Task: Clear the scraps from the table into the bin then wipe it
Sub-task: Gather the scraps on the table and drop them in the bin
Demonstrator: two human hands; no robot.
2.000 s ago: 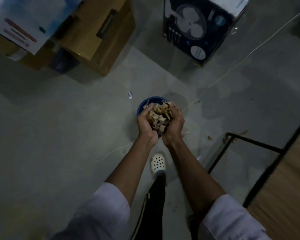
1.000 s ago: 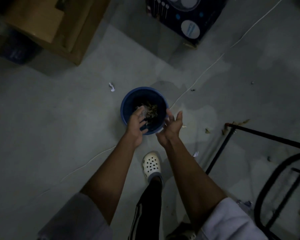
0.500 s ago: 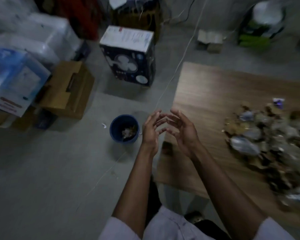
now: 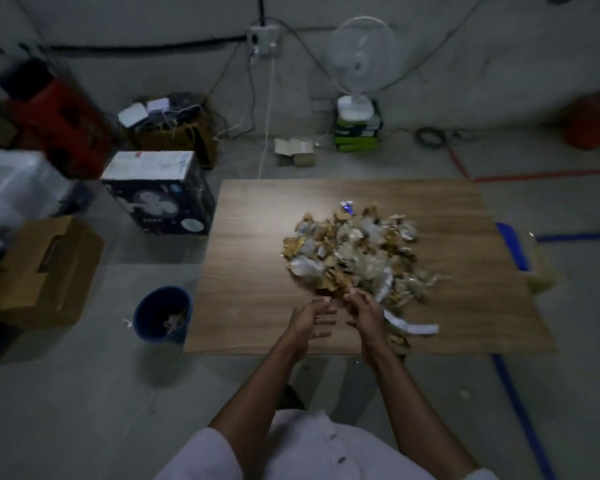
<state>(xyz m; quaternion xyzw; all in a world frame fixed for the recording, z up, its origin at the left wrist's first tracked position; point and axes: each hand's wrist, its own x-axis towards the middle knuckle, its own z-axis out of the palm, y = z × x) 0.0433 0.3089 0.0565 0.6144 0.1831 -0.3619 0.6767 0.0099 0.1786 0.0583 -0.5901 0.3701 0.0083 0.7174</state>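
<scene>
Scraps (image 4: 354, 251) heaped on table (image 4: 257, 237), some in bin (image 4: 152, 336)

Dim, grainy view — soft all over, edges smeared and bowed by the wide lens.

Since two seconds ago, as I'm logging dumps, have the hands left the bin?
Yes: left hand and right hand, then over the bin, are now right of it, above the table.

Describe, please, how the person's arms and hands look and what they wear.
The left hand and right hand are bare, with no gloves; no ring or watch shows in this dim view. Both forearms are uncovered up to the sleeves of a white shirt, which has small buttons.
</scene>
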